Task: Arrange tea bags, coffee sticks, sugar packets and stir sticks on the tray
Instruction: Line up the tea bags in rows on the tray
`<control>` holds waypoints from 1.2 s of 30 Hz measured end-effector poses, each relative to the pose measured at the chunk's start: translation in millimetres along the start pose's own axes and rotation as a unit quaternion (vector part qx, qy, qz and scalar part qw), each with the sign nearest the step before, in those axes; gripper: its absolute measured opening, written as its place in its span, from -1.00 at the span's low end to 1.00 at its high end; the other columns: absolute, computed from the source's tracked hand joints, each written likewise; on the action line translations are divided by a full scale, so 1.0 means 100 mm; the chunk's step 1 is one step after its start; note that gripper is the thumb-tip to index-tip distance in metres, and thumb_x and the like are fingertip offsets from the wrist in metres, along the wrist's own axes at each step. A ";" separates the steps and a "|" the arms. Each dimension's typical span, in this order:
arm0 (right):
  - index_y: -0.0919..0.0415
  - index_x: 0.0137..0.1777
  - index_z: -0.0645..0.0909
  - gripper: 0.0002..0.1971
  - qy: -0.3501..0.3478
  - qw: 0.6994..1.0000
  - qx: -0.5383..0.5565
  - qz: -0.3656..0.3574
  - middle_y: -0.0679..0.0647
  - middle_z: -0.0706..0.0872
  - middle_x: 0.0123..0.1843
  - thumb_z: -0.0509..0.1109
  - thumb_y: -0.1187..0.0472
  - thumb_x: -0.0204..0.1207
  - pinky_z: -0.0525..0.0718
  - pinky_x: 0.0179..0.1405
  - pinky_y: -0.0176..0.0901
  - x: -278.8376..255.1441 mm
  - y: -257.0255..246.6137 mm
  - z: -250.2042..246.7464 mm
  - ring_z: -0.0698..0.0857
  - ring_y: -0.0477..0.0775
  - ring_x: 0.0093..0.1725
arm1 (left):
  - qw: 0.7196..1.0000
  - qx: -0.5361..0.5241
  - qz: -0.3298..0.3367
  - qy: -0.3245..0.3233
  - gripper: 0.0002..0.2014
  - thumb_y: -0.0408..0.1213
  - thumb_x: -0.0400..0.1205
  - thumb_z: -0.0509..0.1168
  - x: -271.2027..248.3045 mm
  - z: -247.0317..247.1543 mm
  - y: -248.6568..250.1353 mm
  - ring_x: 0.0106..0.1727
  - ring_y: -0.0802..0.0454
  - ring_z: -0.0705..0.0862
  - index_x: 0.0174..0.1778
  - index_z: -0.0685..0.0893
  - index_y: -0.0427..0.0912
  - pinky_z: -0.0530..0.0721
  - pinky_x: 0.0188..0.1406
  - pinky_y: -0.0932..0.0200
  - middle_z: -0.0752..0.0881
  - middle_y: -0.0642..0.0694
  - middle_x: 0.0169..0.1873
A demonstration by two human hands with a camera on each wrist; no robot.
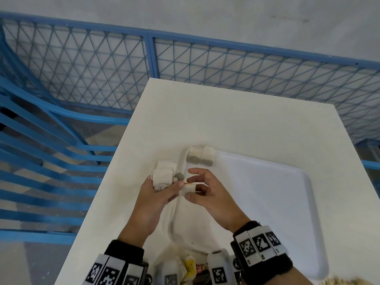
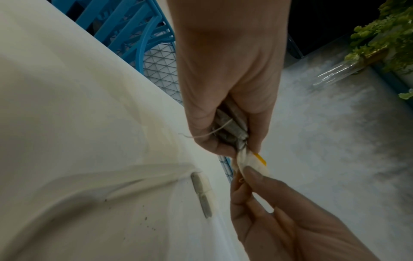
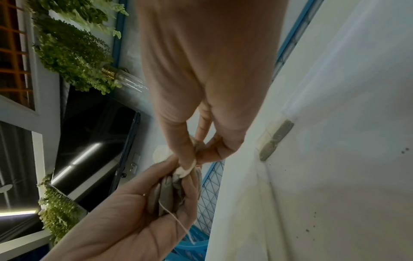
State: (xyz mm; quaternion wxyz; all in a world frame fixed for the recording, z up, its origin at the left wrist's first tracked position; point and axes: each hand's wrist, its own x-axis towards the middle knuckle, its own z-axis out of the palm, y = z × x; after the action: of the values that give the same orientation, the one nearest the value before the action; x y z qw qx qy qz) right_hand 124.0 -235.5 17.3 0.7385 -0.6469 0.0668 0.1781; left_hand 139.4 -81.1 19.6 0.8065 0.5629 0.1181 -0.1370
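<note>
My left hand (image 1: pixel 162 190) grips a bunch of white tea bags (image 1: pixel 163 175) just above the table, left of the white tray (image 1: pixel 304 177). My right hand (image 1: pixel 192 187) pinches one tea bag (image 1: pixel 188 189) at the edge of that bunch, between thumb and forefinger. In the left wrist view the pinched tea bag (image 2: pixel 252 164) shows a yellow tag beside it, and a string hangs from the bunch (image 2: pixel 232 130). Two tea bags (image 1: pixel 200 156) lie side by side in the tray's far left corner; the right wrist view shows these two tea bags (image 3: pixel 276 137) edge-on.
A heap of packets (image 1: pixel 190 266) lies at the table's near edge between my wrists. Wooden stir sticks (image 1: pixel 339 282) show at the bottom right. A blue chair (image 1: pixel 41 140) stands left of the table and a blue mesh fence (image 1: pixel 152 56) runs behind it.
</note>
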 end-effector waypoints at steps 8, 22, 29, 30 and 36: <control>0.23 0.15 0.61 -0.70 -0.005 0.993 0.084 0.085 0.07 0.72 -0.05 0.36 0.07 0.52 0.65 -0.13 -0.26 0.00 0.02 0.02 0.70 -0.03 -0.15 | 0.998 0.019 0.059 0.000 -0.68 -0.49 0.31 0.46 -0.01 -0.04 -0.02 -0.13 -0.04 0.74 -0.01 0.67 -0.30 0.73 -0.12 0.21 0.77 -0.17 -0.19; 0.15 -0.24 0.56 -0.87 0.220 0.970 -0.101 0.030 0.04 0.68 -0.36 0.45 0.29 0.48 0.55 -0.44 -0.31 0.59 0.26 -0.15 0.62 -0.05 -0.41 | 0.994 0.082 0.047 0.063 -0.75 -0.53 0.46 0.43 -0.07 -0.21 -0.06 -0.16 0.18 0.74 -0.01 0.72 -0.18 0.68 -0.19 0.36 0.81 0.03 -0.21; 0.30 -0.11 0.65 -0.88 0.247 0.952 -0.168 0.063 0.01 0.66 -0.43 0.47 0.25 0.46 0.57 -0.34 -0.27 1.01 0.33 -0.26 0.61 -0.09 -0.43 | 0.992 0.089 0.043 0.072 -0.78 -0.49 0.47 0.44 -0.10 -0.26 -0.03 -0.18 0.18 0.74 -0.12 0.72 -0.05 0.68 0.00 0.16 0.80 0.05 -0.23; 0.27 -0.15 0.64 -0.90 0.248 0.950 -0.179 0.063 0.01 0.65 -0.45 0.48 0.25 0.46 0.56 -0.34 -0.26 1.03 0.33 -0.26 0.60 -0.09 -0.44 | 0.993 0.087 0.044 0.068 -0.78 -0.48 0.47 0.44 -0.10 -0.27 -0.03 -0.15 0.14 0.73 -0.13 0.73 -0.04 0.67 0.01 0.14 0.80 0.02 -0.21; 0.27 -0.25 0.54 -0.85 0.273 0.933 -0.235 0.021 0.03 0.59 -0.52 0.47 0.29 0.44 0.49 -0.53 -0.53 1.08 0.34 -0.24 0.55 -0.13 -0.52 | 0.995 0.089 0.030 0.037 -0.73 -0.37 0.35 0.53 -0.10 -0.32 -0.04 -0.08 0.05 0.72 -0.05 0.73 -0.10 0.68 0.03 0.14 0.80 -0.06 -0.14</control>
State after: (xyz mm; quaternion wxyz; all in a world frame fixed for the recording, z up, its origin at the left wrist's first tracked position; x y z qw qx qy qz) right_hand 215.7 -236.7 -54.1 0.5145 -0.8242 0.2357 0.0208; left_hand 127.6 -51.3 8.4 0.7522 0.6401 0.1187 -0.1021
